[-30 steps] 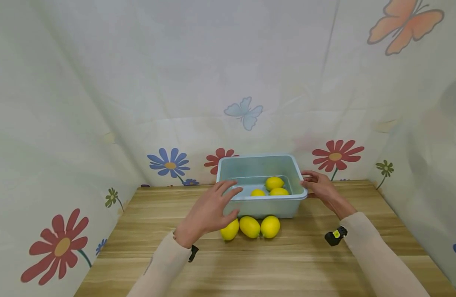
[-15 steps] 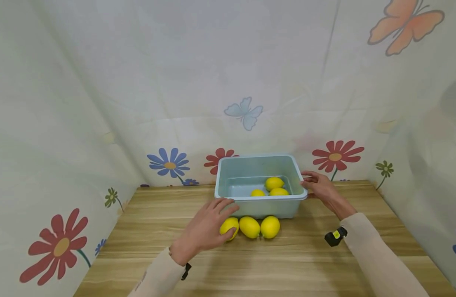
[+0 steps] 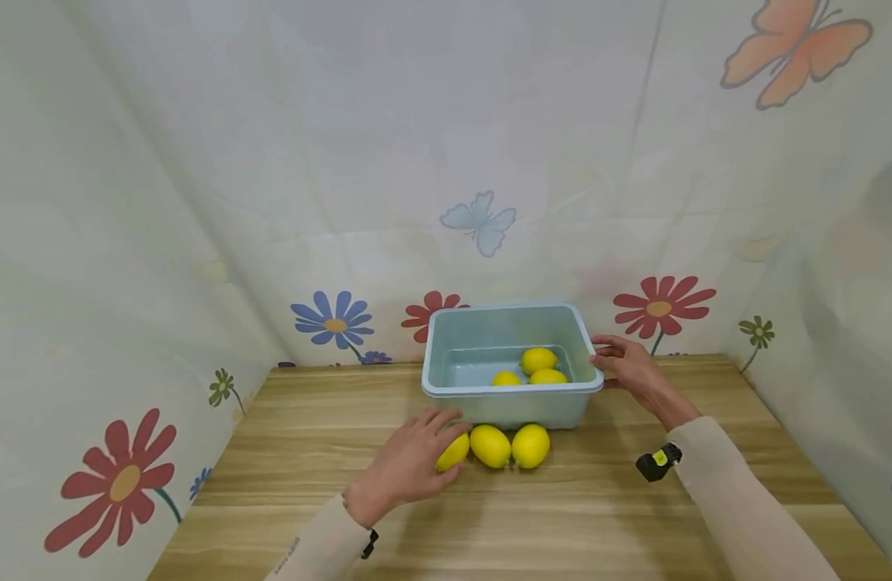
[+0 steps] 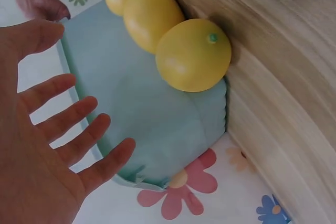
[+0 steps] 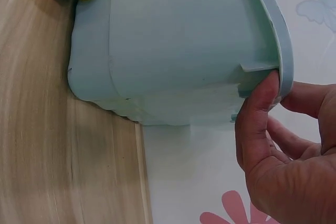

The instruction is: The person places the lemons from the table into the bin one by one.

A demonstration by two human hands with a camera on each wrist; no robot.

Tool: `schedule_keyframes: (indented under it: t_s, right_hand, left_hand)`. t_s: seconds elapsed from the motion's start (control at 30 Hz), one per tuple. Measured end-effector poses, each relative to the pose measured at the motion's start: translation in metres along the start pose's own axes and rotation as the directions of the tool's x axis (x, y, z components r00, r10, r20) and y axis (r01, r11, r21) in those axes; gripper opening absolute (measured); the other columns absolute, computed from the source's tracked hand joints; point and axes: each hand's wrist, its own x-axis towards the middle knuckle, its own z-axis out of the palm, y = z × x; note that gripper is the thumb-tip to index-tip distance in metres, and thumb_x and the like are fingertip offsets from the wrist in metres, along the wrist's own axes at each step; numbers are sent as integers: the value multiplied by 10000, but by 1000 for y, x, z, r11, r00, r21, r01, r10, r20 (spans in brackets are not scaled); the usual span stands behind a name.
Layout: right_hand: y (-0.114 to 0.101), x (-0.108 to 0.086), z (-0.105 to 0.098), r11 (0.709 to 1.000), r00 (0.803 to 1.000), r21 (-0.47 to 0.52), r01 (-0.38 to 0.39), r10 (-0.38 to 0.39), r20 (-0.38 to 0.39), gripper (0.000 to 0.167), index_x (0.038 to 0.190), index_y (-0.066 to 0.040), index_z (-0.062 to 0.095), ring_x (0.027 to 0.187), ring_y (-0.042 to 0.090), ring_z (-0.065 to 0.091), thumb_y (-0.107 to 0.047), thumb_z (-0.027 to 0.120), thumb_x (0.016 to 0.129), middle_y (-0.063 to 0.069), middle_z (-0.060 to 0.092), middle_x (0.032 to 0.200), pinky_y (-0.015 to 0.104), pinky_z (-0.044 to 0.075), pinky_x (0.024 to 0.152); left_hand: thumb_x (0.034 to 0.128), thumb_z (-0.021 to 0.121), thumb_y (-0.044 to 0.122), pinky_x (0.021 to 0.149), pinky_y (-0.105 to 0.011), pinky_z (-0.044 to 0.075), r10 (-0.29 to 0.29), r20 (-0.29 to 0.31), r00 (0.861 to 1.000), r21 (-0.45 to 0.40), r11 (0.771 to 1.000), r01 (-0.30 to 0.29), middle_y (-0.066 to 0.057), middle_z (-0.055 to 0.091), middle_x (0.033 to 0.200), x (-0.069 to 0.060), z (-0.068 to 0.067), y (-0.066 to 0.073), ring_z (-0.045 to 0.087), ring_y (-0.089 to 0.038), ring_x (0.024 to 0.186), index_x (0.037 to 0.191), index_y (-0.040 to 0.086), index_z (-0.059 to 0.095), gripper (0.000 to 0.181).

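A light blue plastic bin [image 3: 511, 407] stands on the wooden table, with lemons [image 3: 538, 361] inside toward its right end. Three more lemons lie in a row before its front wall: the left one [image 3: 453, 452], the middle one [image 3: 490, 446] and the right one [image 3: 531, 446]. My left hand [image 3: 410, 460] is over the left lemon, partly hiding it in the head view. In the left wrist view its fingers are spread, with the nearest lemon [image 4: 193, 55] beyond them. My right hand [image 5: 286, 150] pinches the bin's rim at the right end.
A white cloth backdrop [image 3: 359, 202] with printed flowers and butterflies surrounds the table [image 3: 548, 524] at the back and sides. Black wrist cameras [image 3: 658, 462] sit on both wrists.
My left hand has come down and back from above the bin's front left corner to the left lemon. My right hand has stayed on the rim.
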Motion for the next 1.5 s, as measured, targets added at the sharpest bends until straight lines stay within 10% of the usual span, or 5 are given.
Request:
schedule_keyframes:
  t_s: [0.8, 1.5]
  right_hand:
    - [1, -1, 3, 1000, 1000, 22, -6, 6, -4, 571, 1519, -86, 333, 1224, 395, 518, -208, 544, 1002, 242, 441, 1433, 396, 583, 894]
    - [1, -2, 2, 1000, 1000, 21, 4, -4, 0, 576, 1525, -83, 315, 1227, 400, 510, -207, 532, 1006, 247, 427, 1444, 390, 581, 897]
  left_hand:
    - [885, 671, 365, 1022, -427, 503, -43, 124, 991, -104, 993, 56, -41, 513, 1429, 11, 57, -13, 493, -240, 1306, 1385, 197, 538, 545]
    - [822, 734, 315, 900, -365, 543, -39, 193, 980, -74, 996, 54, -15, 614, 1187, 13, 67, -13, 611, -198, 1033, 1176, 198, 610, 393]
